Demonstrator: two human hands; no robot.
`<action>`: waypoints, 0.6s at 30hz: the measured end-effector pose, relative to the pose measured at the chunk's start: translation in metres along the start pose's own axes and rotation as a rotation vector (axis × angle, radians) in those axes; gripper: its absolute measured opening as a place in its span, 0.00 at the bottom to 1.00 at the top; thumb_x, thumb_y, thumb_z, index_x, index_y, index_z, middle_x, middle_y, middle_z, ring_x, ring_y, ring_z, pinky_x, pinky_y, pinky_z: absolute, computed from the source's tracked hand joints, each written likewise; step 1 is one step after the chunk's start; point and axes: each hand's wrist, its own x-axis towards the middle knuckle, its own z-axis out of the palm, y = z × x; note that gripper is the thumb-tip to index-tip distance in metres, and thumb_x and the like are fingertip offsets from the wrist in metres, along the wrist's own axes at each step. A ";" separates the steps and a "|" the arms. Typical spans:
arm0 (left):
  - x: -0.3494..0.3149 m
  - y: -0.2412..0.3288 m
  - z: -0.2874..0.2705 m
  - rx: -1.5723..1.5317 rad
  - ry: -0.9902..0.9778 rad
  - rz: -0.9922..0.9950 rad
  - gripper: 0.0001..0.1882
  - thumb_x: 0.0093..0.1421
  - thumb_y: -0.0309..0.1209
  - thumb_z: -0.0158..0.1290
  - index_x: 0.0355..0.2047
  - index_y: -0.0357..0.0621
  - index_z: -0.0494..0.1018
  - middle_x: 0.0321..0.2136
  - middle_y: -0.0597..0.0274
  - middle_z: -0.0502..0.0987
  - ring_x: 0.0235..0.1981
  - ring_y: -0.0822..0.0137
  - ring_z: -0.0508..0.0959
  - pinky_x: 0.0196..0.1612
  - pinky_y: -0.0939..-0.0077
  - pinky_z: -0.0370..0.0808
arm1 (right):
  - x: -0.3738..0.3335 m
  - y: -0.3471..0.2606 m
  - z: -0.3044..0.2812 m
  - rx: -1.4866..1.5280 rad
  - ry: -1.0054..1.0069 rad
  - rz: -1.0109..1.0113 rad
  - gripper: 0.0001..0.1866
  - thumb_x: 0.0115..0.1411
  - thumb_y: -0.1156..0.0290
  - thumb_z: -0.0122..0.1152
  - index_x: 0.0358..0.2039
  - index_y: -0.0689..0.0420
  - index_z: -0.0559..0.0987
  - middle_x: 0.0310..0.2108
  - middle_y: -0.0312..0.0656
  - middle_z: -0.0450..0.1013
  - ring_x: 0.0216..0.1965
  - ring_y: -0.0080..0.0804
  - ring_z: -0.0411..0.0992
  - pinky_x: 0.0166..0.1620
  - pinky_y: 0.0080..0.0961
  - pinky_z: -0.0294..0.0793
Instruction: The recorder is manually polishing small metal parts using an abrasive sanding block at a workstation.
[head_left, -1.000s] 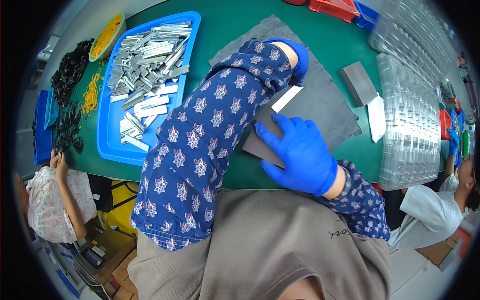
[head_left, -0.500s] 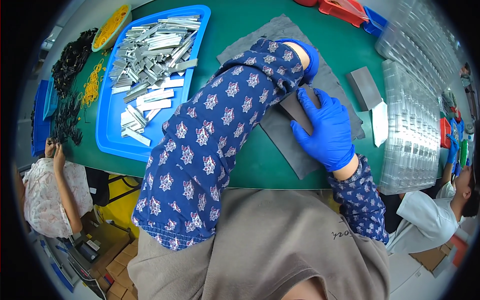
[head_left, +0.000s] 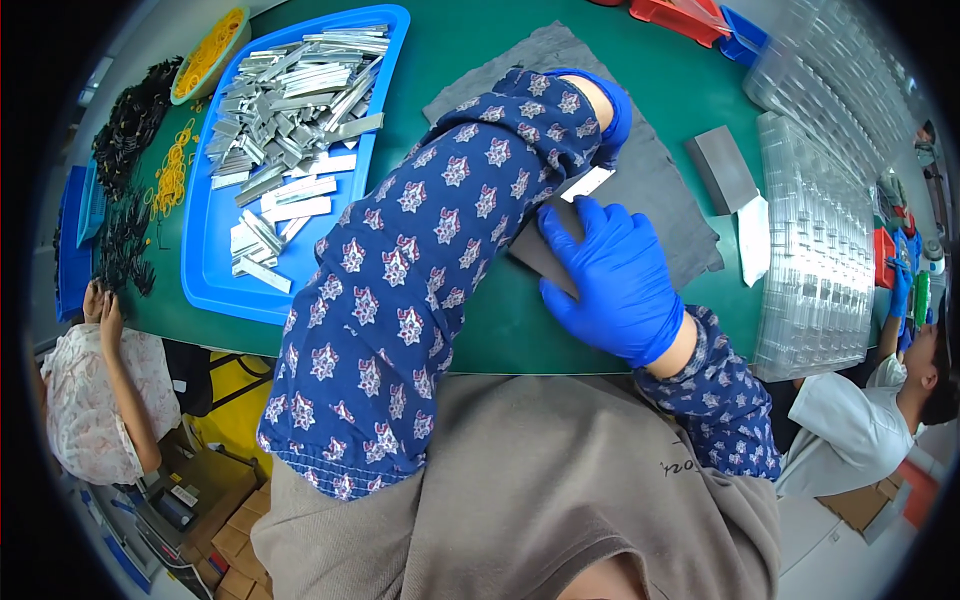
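Note:
My right hand, in a blue glove, grips a dark grey block with its thumb and fingers along the side. Just beyond the block a bright flat metal strip shows at the edge of my left sleeve. My left hand, also gloved in blue, is bent over near the strip; the sleeve hides its fingers, so I cannot see whether it holds the strip. Beneath both hands lies a dark grey sheet with a rough edge. A second dark grey block stands to the right of the sheet.
To the left, a blue tray bears many metal strips. Yellow bands and black parts lie beyond it. Clear plastic trays are stacked at right, beside a white wrapped piece. Co-workers sit on both sides.
My right hand has moved left and slightly nearer with the dark grey block. The metal strip has come into sight between the hands. My left hand has barely shifted.

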 end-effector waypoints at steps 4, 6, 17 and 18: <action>-0.014 -0.002 -0.001 -0.077 -0.052 -0.040 0.22 0.49 0.44 0.62 0.37 0.40 0.81 0.38 0.50 0.81 0.38 0.49 0.81 0.43 0.59 0.77 | -0.006 0.023 -0.013 0.075 0.012 -0.048 0.33 0.48 0.61 0.64 0.57 0.52 0.72 0.49 0.56 0.68 0.44 0.53 0.68 0.48 0.41 0.68; -0.011 -0.004 0.004 0.138 0.063 -0.020 0.21 0.50 0.43 0.59 0.37 0.40 0.81 0.39 0.50 0.81 0.39 0.50 0.81 0.44 0.59 0.77 | -0.007 0.046 -0.011 0.044 0.201 0.031 0.33 0.49 0.63 0.64 0.58 0.53 0.71 0.51 0.57 0.68 0.48 0.55 0.68 0.53 0.42 0.67; -0.005 -0.002 -0.001 0.069 -0.052 0.008 0.22 0.51 0.46 0.59 0.38 0.42 0.81 0.39 0.50 0.81 0.39 0.51 0.80 0.44 0.59 0.76 | -0.016 0.029 0.024 0.080 0.169 -0.038 0.34 0.49 0.60 0.64 0.59 0.49 0.71 0.53 0.57 0.66 0.47 0.53 0.68 0.51 0.42 0.66; -0.003 -0.005 0.000 0.082 -0.037 0.034 0.22 0.52 0.47 0.59 0.38 0.42 0.81 0.38 0.50 0.81 0.39 0.51 0.80 0.43 0.58 0.76 | -0.016 0.035 0.022 0.075 0.175 -0.015 0.34 0.49 0.60 0.64 0.59 0.49 0.71 0.53 0.56 0.66 0.47 0.53 0.68 0.52 0.42 0.66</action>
